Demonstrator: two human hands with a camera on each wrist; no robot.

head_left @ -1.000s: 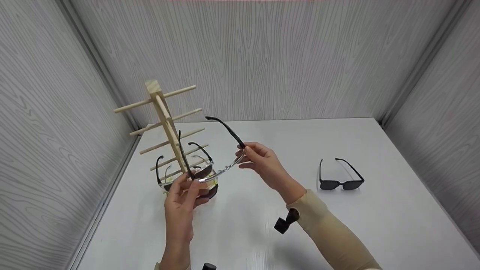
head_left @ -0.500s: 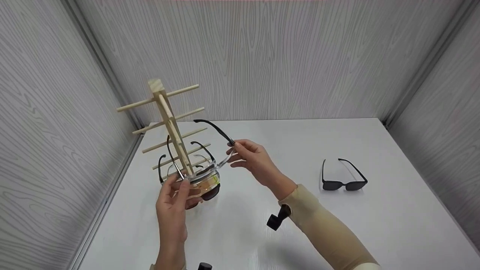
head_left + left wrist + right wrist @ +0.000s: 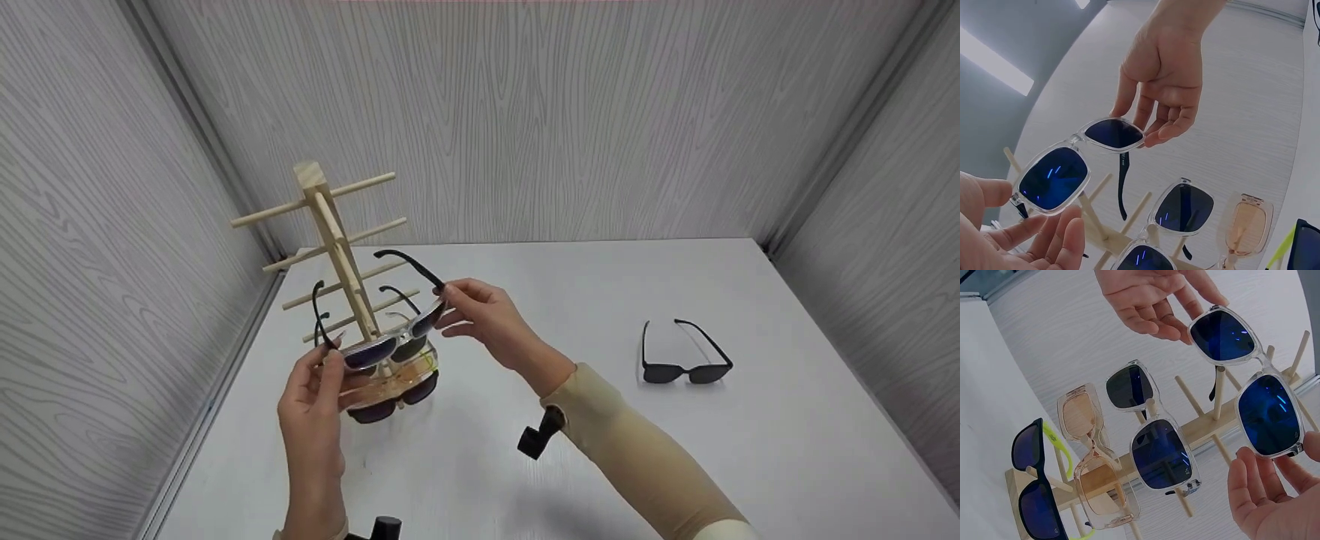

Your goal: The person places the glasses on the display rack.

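Observation:
Sunglasses [image 3: 369, 352] with a clear frame, dark blue lenses and black temples are held up between both hands, temples unfolded and pointing away. At the left hinge, my left hand [image 3: 309, 401] pinches them between thumb and fingers. My right hand [image 3: 487, 315] pinches the opposite hinge corner. Right behind them rises a wooden display stand [image 3: 337, 251] with crosswise pegs, and the sunglasses overlap its lower pegs in the head view. Below them on the stand hang another clear-framed pair [image 3: 1167, 453], a peach-coloured pair [image 3: 1081, 413] and a dark pair with yellow-green temples [image 3: 1039, 509].
A black pair of sunglasses [image 3: 684, 373] lies on the white table [image 3: 570, 277] at the right, temples open and pointing back. Upper pegs [image 3: 367, 184] of the stand stick out on both sides. Grey wood-grain panels [image 3: 525, 120] enclose the table on the back and sides.
Both hands have carried the clear-framed sunglasses leftward, in front of the stand's lower pegs. The frame has tilted, so its dark lenses now show in the head view.

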